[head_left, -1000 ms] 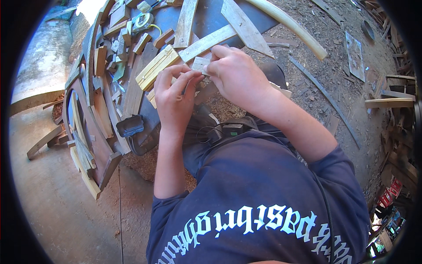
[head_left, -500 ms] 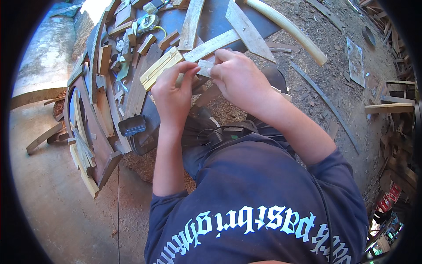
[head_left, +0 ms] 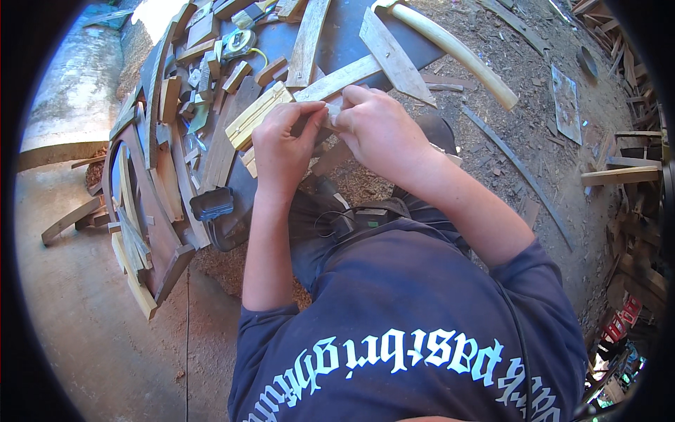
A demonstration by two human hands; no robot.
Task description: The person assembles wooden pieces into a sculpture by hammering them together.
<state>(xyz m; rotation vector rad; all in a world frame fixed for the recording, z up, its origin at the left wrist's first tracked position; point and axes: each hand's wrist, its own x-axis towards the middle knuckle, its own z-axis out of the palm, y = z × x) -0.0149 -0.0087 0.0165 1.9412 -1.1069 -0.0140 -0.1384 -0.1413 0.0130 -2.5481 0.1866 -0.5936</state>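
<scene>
My left hand point(head_left: 283, 144) is closed in a pinch, thumb against forefinger, just behind a pale yellow wood block point(head_left: 254, 116). Close beside it, my right hand point(head_left: 376, 123) pinches a small whitish piece point(head_left: 333, 111), thin-looking and mostly covered by the fingers. Both sets of fingertips almost meet at this piece. Whether the left fingertips also grip something is hidden. Beyond the hands, a grey-white board point(head_left: 341, 76) lies across the dark tabletop point(head_left: 344, 39).
Wood offcuts and a tape measure point(head_left: 239, 43) crowd the table's left side. A black plastic tray point(head_left: 212, 204) sits at its near edge. A hammer with a pale wooden handle point(head_left: 457, 53) lies at the far right. Scrap wood and a metal strip point(head_left: 517, 176) lie on the ground.
My left hand has moved slightly right, closer to the right hand. The whitish piece, plainer to see before, is now mostly covered by fingers.
</scene>
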